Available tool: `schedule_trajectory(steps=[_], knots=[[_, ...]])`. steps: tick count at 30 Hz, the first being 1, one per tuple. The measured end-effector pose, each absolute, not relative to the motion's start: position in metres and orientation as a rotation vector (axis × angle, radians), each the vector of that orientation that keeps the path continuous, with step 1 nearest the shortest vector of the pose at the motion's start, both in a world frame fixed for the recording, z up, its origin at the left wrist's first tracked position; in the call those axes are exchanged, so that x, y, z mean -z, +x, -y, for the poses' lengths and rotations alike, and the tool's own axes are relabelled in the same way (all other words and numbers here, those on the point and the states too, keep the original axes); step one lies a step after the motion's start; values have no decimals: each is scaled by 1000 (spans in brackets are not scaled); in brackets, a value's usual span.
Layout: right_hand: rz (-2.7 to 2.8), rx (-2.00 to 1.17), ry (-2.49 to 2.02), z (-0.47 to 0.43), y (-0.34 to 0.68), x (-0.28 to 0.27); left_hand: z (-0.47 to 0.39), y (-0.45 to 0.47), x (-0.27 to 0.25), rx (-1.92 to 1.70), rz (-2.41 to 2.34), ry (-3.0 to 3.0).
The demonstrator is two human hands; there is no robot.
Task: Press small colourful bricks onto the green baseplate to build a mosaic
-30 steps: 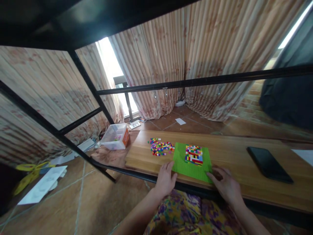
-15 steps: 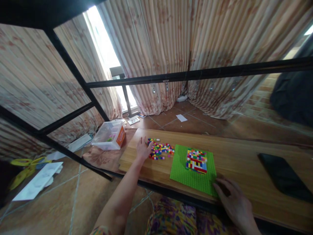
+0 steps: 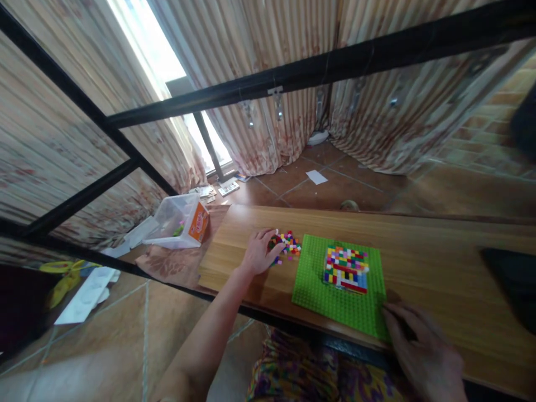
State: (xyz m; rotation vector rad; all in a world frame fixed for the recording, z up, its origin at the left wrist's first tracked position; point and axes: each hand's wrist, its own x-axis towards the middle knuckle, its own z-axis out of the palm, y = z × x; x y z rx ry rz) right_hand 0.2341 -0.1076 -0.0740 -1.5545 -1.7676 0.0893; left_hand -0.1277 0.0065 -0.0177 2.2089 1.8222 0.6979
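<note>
My left hand (image 3: 260, 252) is open on the wooden table, its fingers spread and curved around the left side of a pile of small coloured bricks (image 3: 290, 243). Part of the pile is hidden under the fingers. Just right of the pile lies a green baseplate (image 3: 312, 296). On it stands a block of multicoloured bricks (image 3: 345, 269), built up in rows. My right hand (image 3: 425, 343) lies at the front right edge of the baseplate, thumb and forefinger apart and close to that edge. No brick shows in it.
A dark phone-like slab (image 3: 508, 285) lies on the table (image 3: 435, 262) at the right. Left of the table stands a clear plastic box (image 3: 171, 223) with an orange label and a few pieces inside. A black metal bar (image 3: 301, 78) crosses above, before curtains (image 3: 288, 33).
My left hand has moved right against the loose bricks, and the pile is now narrower and more bunched. My right hand stays by the baseplate's edge. The camera view has tilted and shifted.
</note>
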Motion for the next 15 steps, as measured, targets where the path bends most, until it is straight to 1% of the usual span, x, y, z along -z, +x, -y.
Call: schedule_trajectory(steps=[2,6,9,15], knots=[[1801,-41,-1526,108,234,73,-4,-116,10,-683,-1881,2256],[1838,61,-1478,108,231,72,-15,-82,2,-512,-1797,2438],[1824,101,-1484,109,228,70,-22,-61,9,-394,-1788,2476],[1840,180,-1501,109,223,63,-13,-55,23,-393,-1934,2461]])
